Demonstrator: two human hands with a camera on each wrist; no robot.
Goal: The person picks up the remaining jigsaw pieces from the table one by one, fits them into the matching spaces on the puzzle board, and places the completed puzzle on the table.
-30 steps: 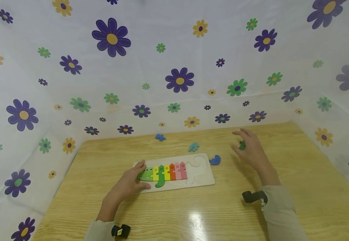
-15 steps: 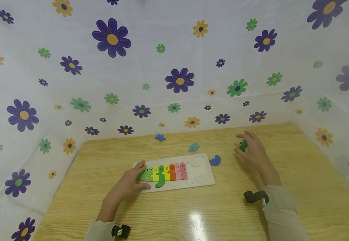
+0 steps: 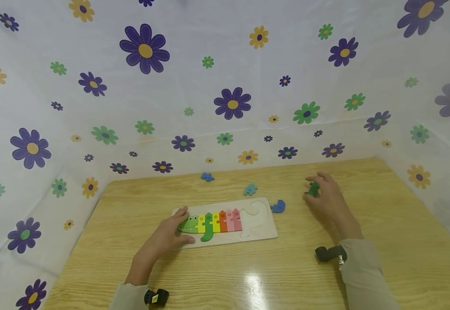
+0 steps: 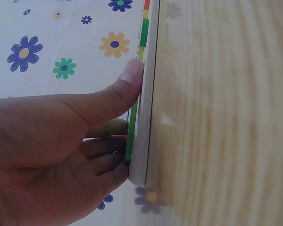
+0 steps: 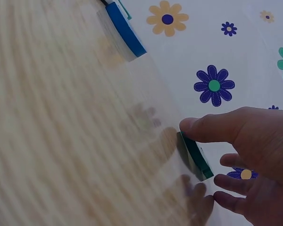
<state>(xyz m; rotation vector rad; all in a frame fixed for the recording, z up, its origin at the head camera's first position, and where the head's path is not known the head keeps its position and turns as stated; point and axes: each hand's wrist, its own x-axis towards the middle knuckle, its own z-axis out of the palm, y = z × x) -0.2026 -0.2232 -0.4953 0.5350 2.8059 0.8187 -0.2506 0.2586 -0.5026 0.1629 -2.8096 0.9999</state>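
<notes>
A wooden crocodile puzzle board (image 3: 260, 232) lies on the table, its left part filled with a green head and a row of yellow, green, red and pink pieces. My left hand (image 3: 167, 232) holds the board's left end, thumb along the near side and fingers at the far corner. In the left wrist view the thumb (image 4: 132, 70) presses at the board's edge. To the right of the board, my right hand (image 3: 326, 196) has thumb and fingers around a dark green puzzle piece (image 3: 313, 189). In the right wrist view its thumb touches one end of that green piece (image 5: 195, 155).
Just off the board's right end lies a curved blue puzzle piece (image 3: 278, 206). Behind the board are a teal piece (image 3: 250, 189) and, farther back, a small blue piece (image 3: 207, 177). A flowered cloth (image 3: 186, 86) surrounds the wooden table (image 3: 209, 280) at back and sides.
My right hand has shifted slightly right and nearer, its thumb and fingers closing in around the dark green piece, which now shows more and has turned a little. The left hand stays put.
</notes>
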